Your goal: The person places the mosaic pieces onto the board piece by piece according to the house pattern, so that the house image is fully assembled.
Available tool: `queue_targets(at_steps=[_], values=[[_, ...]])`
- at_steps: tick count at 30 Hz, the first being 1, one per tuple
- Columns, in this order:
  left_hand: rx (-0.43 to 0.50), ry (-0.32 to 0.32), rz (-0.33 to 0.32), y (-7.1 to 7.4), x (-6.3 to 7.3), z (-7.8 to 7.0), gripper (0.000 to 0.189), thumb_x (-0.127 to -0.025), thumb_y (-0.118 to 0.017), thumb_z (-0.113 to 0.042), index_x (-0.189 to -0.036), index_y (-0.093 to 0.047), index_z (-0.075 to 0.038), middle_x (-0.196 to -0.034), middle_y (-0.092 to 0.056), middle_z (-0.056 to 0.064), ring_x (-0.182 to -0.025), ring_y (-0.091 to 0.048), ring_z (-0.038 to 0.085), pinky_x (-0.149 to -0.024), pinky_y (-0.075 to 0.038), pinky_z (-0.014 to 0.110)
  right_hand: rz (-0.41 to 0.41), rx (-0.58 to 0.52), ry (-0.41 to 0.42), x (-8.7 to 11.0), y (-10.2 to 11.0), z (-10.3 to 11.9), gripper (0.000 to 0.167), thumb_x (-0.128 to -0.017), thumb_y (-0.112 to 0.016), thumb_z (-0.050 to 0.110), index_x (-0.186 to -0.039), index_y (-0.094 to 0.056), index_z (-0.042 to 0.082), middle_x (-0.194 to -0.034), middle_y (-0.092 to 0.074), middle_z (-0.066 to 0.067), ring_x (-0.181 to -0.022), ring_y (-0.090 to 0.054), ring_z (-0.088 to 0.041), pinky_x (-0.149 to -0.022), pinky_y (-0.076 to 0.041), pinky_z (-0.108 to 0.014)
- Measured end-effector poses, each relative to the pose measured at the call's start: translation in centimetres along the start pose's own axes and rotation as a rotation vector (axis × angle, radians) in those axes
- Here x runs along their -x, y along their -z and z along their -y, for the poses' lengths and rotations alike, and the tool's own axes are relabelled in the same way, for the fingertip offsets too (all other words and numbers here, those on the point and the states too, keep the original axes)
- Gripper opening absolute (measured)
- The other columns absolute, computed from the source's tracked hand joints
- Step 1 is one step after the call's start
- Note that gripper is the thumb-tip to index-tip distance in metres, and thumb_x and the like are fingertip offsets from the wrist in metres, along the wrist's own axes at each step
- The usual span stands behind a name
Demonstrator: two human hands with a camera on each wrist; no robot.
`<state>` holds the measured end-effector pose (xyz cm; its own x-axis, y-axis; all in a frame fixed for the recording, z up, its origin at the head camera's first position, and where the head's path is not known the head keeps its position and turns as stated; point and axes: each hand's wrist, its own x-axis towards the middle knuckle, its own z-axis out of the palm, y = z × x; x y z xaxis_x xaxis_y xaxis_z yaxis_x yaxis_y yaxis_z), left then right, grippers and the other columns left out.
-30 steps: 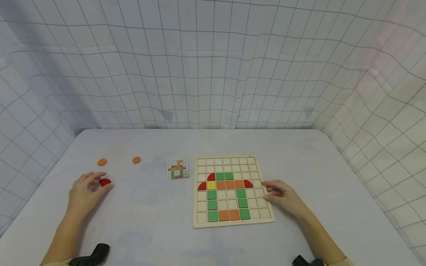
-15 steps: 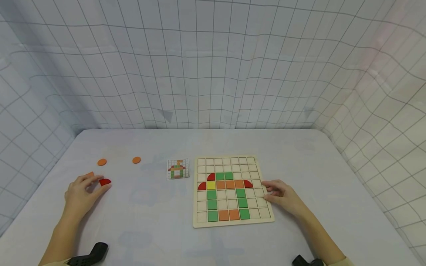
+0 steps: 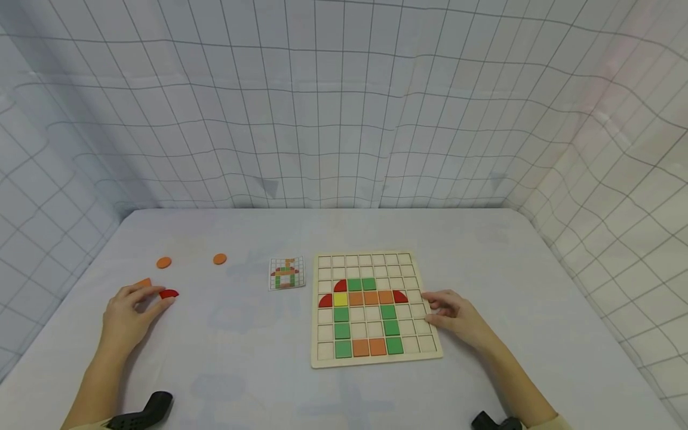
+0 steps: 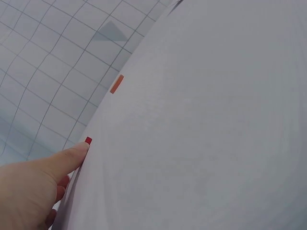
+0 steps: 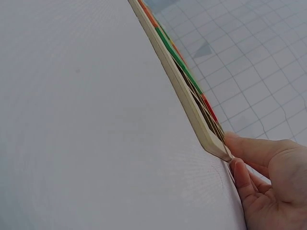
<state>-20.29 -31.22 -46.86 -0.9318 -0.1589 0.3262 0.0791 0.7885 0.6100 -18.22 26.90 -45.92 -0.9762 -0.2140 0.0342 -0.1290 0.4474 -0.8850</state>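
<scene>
At the left of the table, my left hand (image 3: 126, 316) pinches a red quarter-circle tile (image 3: 169, 293) between thumb and fingers. The left wrist view shows the thumb against the edge of that red tile (image 4: 88, 140). Just beyond those fingers lies an orange tile (image 3: 143, 282), partly covered by the hand. My right hand (image 3: 454, 313) grips the right edge of a wooden grid board (image 3: 325, 333); in the right wrist view, thumb and fingers pinch the board's edge (image 5: 192, 112). Green, orange, red and yellow tiles sit in the board's cells.
Two orange round tiles (image 3: 163, 263) (image 3: 220, 258) lie farther back on the left. A small pattern card (image 3: 286, 282) is left of the board. White table cloth (image 3: 242, 352) spreads between the left hand and the board. A gridded curtain (image 3: 344, 119) stands behind.
My left hand has slid a little to the left with the red quarter-circle tile, and the orange tile beyond its fingers has come into view. My right hand has stayed on the board's edge.
</scene>
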Motion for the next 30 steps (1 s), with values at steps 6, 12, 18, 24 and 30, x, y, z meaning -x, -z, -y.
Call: queue_targets(at_steps=[6,12,18,24,30], values=[[-0.004,0.007,-0.008,-0.1,0.0,-0.1,0.033,-0.083,-0.068,-0.015,-0.103,-0.06,0.009,-0.102,-0.048,0.028,-0.097,-0.038,0.047,-0.074,-0.028,0.054,-0.004,-0.003,0.003,-0.1,0.0,0.0,0.045,-0.079,-0.071,0.012,-0.119,-0.058,0.0,-0.102,-0.054,-0.014,-0.083,-0.051,-0.011,-0.07,-0.044,-0.019],[0.01,0.005,-0.038,-0.2,-0.1,-0.3,0.033,-0.082,-0.069,-0.017,-0.103,-0.061,0.008,-0.104,-0.051,0.028,-0.098,-0.04,0.045,-0.076,-0.028,0.055,-0.006,-0.004,0.018,-0.1,0.0,0.0,0.044,-0.079,-0.071,0.011,-0.119,-0.058,-0.001,-0.102,-0.054,-0.014,-0.083,-0.052,-0.011,-0.07,-0.044,-0.018],[0.013,-0.012,-0.069,-0.2,-0.3,-1.0,0.031,-0.081,-0.07,-0.022,-0.101,-0.064,0.001,-0.1,-0.055,0.016,-0.087,-0.04,0.009,-0.07,-0.032,0.03,-0.006,0.001,0.011,-0.1,0.0,0.0,0.043,-0.079,-0.071,0.011,-0.119,-0.058,0.0,-0.103,-0.054,-0.014,-0.085,-0.052,-0.011,-0.071,-0.044,-0.019],[0.04,-0.039,-0.051,-0.5,-0.4,-2.5,0.029,-0.082,-0.07,-0.022,-0.102,-0.065,-0.002,-0.098,-0.055,0.01,-0.083,-0.037,0.001,-0.069,-0.031,0.026,-0.009,0.009,0.017,-0.1,0.0,-0.1,0.043,-0.079,-0.071,0.01,-0.118,-0.059,-0.001,-0.103,-0.054,-0.013,-0.084,-0.052,-0.01,-0.071,-0.044,-0.019],[0.075,-0.094,0.02,-1.3,-0.5,-4.6,0.028,-0.084,-0.067,-0.021,-0.106,-0.062,-0.004,-0.102,-0.055,0.011,-0.087,-0.039,0.01,-0.073,-0.032,0.031,-0.009,0.012,0.018,-0.1,0.0,-0.2,0.043,-0.079,-0.071,0.01,-0.118,-0.058,-0.001,-0.103,-0.054,-0.013,-0.085,-0.052,-0.009,-0.071,-0.045,-0.018]])
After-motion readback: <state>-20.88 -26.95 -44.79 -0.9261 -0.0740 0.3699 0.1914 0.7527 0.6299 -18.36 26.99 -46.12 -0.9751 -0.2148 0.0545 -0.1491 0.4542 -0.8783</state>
